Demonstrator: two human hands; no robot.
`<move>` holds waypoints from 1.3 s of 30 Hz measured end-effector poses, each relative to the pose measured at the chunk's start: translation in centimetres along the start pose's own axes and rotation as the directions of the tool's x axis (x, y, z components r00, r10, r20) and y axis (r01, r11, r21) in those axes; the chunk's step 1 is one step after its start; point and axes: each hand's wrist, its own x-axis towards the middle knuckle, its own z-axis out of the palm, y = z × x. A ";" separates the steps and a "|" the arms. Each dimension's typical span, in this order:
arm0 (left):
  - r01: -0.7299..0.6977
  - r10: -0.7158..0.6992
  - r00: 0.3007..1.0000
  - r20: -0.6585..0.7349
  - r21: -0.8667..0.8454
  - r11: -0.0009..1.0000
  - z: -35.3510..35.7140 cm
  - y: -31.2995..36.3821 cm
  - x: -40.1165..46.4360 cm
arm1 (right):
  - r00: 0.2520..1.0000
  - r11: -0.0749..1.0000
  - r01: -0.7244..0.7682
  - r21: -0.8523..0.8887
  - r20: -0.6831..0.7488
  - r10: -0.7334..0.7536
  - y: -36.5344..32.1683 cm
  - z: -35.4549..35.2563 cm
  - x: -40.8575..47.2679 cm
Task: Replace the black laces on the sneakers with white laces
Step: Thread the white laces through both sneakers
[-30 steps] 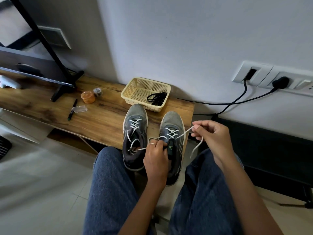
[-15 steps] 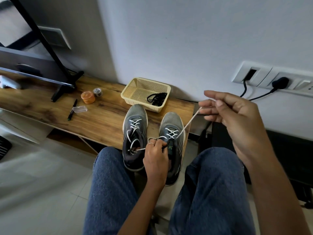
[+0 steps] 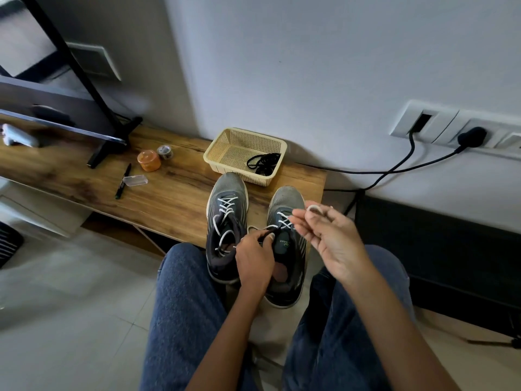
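A: Quick pass. Your left hand (image 3: 253, 261) sits on the right sneaker (image 3: 287, 249), fingers curled down at the tongue, pinching what looks like the lace there. Contact point is partly hidden by your knuckles.

B: And the right one?

A: Your right hand (image 3: 329, 238) is raised just beside that sneaker's toe end, fingers bent, a loop of white lace (image 3: 314, 208) held at the fingertips. The lace runs down to the crossings on the shoe, blurred along the way.

B: Other shoe?

A: Left sneaker (image 3: 225, 221) stands next to it, touching or nearly so, I can't tell. White lace already crossed through its eyelets, loose ends curling into the opening. Both shoes sit on the front edge of the wooden table (image 3: 169, 198), heels toward your knees.

B: Black laces?

A: Bundled in the right corner of the beige basket (image 3: 225, 148), which sits just behind the sneakers against the wall. Black laces (image 3: 263, 162) lie in a loose tangle.

B: Anything else on the table?

A: Orange jar (image 3: 148, 160), small tape roll (image 3: 165, 151) beside it, a pen (image 3: 123, 181), a clear plastic case (image 3: 135, 180). All well apart from the shoes, to your left.
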 end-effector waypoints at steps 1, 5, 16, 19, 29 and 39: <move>0.020 -0.020 1.000 0.022 -0.007 1.000 0.0 -0.1 0.3 | 1.000 0.997 0.006 -0.071 -0.019 -0.007 0.9 -0.1 0.5; 0.117 -0.109 0.990 0.088 -0.104 0.988 -0.1 -0.4 0.9 | 0.995 0.940 0.033 -0.339 -0.076 -0.062 3.2 -0.3 2.2; 0.197 -0.178 0.975 0.132 -0.148 0.969 0.1 -0.9 1.4 | 0.973 0.712 0.162 -0.683 -0.011 -0.232 4.8 -0.1 4.2; 0.209 -0.190 0.972 0.141 -0.135 0.969 0.2 -0.9 1.5 | 0.974 0.672 0.180 -0.719 0.034 -0.224 5.0 -0.1 4.8; 0.308 -0.270 0.944 0.190 -0.210 0.928 0.6 -1.6 2.3 | 0.947 0.586 0.260 -0.768 0.084 -0.309 6.8 -2.6 6.2; 0.303 -0.267 0.944 0.194 -0.194 0.933 0.5 -1.3 2.2 | 0.910 0.596 0.373 -0.711 0.154 -0.386 8.6 -2.7 6.5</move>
